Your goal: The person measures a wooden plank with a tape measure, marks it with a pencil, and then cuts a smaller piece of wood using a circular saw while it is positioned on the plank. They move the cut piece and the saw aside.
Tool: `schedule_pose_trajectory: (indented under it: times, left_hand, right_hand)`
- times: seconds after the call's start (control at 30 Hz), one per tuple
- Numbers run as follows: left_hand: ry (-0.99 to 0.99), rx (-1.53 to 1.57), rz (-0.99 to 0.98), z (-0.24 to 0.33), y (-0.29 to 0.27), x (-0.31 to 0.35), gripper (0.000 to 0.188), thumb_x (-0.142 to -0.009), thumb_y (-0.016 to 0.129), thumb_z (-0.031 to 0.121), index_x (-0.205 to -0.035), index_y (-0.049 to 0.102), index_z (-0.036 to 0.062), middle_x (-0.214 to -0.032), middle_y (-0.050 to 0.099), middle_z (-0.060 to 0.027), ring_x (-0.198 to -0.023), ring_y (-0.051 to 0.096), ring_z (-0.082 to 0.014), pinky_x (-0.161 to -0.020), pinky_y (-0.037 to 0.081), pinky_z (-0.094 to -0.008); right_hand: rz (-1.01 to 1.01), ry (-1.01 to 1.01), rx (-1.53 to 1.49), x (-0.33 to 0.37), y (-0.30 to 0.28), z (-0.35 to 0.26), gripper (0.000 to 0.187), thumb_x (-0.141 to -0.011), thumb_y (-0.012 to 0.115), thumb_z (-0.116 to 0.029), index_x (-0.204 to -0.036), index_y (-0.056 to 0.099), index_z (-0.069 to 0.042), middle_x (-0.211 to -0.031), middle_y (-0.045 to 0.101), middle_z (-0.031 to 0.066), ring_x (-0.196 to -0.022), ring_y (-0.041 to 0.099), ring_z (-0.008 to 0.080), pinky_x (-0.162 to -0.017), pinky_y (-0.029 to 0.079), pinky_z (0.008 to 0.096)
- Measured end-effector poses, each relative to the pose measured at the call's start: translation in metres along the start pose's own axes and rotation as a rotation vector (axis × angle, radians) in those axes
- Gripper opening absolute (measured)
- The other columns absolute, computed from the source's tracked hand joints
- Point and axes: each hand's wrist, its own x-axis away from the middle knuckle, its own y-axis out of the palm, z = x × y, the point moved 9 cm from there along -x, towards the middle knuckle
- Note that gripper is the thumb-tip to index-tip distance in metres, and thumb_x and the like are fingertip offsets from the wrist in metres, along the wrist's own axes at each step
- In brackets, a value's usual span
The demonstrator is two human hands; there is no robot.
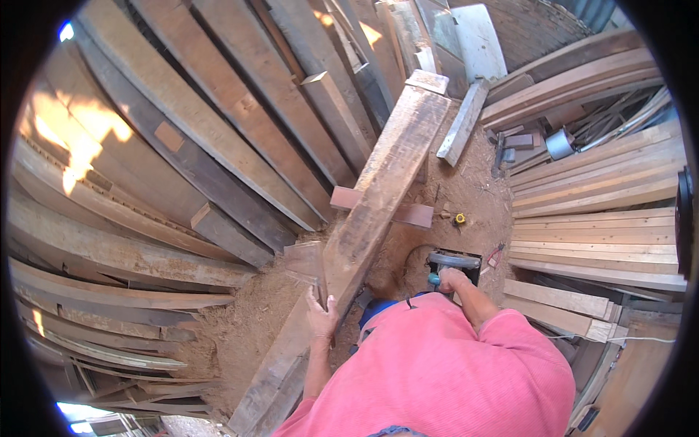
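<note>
A long, thick timber beam (393,164) runs aslant from the lower left up to the top middle. My left hand (321,315) is at the beam's near part, fingers apart, just below a short wooden board (303,261) at the beam's left edge. Whether its fingertips touch the wood I cannot tell. To the right of the beam, my right hand (454,279) is wrapped round the teal handle of a circular saw (453,260), which has a grey curved guard and a dark base plate. The saw is low, over the sawdust-covered ground.
Under the beam crosses a reddish wooden slat (413,215). A yellow tape measure (459,218) lies on the sawdust. Large planks (218,95) lean at the left; stacked boards (593,233) fill the right. A white cord (641,339) runs at the lower right.
</note>
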Motion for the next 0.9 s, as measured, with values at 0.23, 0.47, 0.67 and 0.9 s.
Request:
schedule_pose_trajectory:
  times: [0.23,0.47,0.67,0.9]
  left_hand:
    - [0.388,-0.102,-0.023,0.07,0.073,0.033,0.077,-0.089,0.063,0.019,-0.157,0.029,0.0095,-0.114,0.067,-0.0302,-0.096,0.066,-0.0509,-0.083,0.053,-0.0575]
    - [0.538,-0.504,-0.13,0.082,0.128,0.02,0.083,-0.079,0.072,0.016,-0.156,0.039,0.022,-0.143,0.049,-0.0214,-0.117,0.052,-0.0403,-0.098,0.043,-0.053]
    - [0.601,-0.552,-0.076,0.08,0.126,-0.02,0.083,-0.076,0.074,0.012,-0.151,0.045,0.0351,-0.159,0.03,-0.0251,-0.132,0.042,-0.0467,-0.106,0.035,-0.0609]
    - [0.716,-0.514,-0.176,0.11,0.14,-0.039,0.088,-0.071,0.068,0.003,-0.152,0.045,0.0283,-0.161,0.03,-0.0245,-0.14,0.033,-0.0519,-0.115,0.029,-0.0614]
  right_hand:
    - [0.046,0.173,-0.242,0.025,-0.026,0.113,0.041,-0.074,0.07,-0.022,-0.103,0.073,0.007,-0.11,0.071,0.0285,-0.106,0.07,0.0389,-0.087,0.057,0.0449]
    - [0.142,0.336,-0.598,0.025,-0.019,0.21,0.041,-0.075,0.074,-0.02,-0.095,0.069,0.015,-0.089,0.072,0.025,-0.084,0.073,0.0312,-0.076,0.056,0.0416]
    - [0.3,0.34,-0.823,0.03,-0.023,0.212,0.033,-0.076,0.076,-0.018,-0.083,0.069,0.013,-0.071,0.067,0.0151,-0.061,0.064,0.0222,-0.056,0.049,0.0384]
    - [0.332,0.213,-1.049,0.049,-0.07,0.164,0.05,-0.079,0.075,-0.014,-0.117,0.061,0.016,-0.083,0.067,0.0126,-0.067,0.063,0.0195,-0.058,0.05,0.0377]
